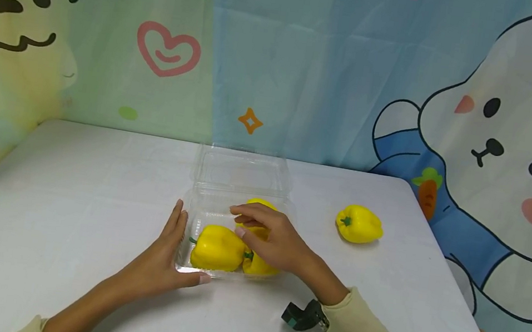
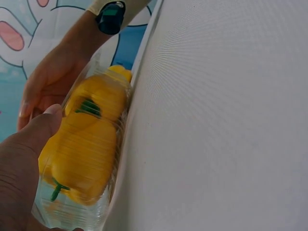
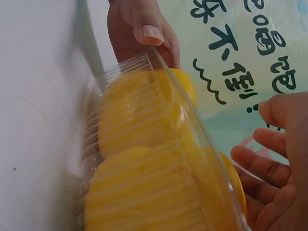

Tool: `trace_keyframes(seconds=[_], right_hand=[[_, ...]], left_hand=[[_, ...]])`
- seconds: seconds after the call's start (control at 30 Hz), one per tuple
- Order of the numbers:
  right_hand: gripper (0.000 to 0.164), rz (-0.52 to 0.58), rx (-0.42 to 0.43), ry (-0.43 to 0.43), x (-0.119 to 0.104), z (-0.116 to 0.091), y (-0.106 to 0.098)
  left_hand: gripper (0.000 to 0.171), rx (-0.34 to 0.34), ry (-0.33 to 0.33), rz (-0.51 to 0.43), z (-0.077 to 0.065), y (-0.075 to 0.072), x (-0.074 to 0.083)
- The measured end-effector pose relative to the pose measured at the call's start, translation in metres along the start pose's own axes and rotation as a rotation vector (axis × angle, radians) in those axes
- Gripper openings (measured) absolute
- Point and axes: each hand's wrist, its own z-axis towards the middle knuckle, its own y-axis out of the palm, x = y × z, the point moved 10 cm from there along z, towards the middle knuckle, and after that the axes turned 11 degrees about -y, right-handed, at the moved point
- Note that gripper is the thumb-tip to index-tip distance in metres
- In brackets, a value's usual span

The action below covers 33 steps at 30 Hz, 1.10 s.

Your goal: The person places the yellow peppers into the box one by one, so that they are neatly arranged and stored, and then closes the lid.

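A clear plastic clamshell box (image 1: 216,218) stands with its lid laid back, several yellow bell peppers inside. One bell pepper (image 1: 218,248) fills the front left, its green stem to the left; another bell pepper (image 1: 257,267) sits front right. My left hand (image 1: 158,258) braces the box's front left corner, fingers straight along the side and thumb by the front edge. Over the peppers on the right hovers my right hand (image 1: 281,241), fingers loosely bent and partly hiding them. The right wrist view shows that hand's fingers (image 3: 262,163) spread beside the rim, holding nothing.
A single bell pepper (image 1: 359,224) lies on the white table (image 1: 92,182) to the right of the box. The box lid (image 1: 245,170) reaches toward the back edge. A printed cloth (image 1: 307,82) hangs behind. A dark wrist device (image 1: 304,315) is on my right wrist.
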Motion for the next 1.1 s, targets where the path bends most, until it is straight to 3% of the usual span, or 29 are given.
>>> trace_keyframes(seconds=[0.43, 1.1], right_hand=[[0.031, 0.033, 0.051, -0.026, -0.002, -0.004, -0.018], [0.037, -0.034, 0.138, 0.014, 0.003, -0.049, -0.073]], left_hand=[[0.13, 0.005, -0.013, -0.014, 0.001, 0.001, -0.003], [0.129, 0.009, -0.013, 0.011, 0.002, 0.001, 0.0]])
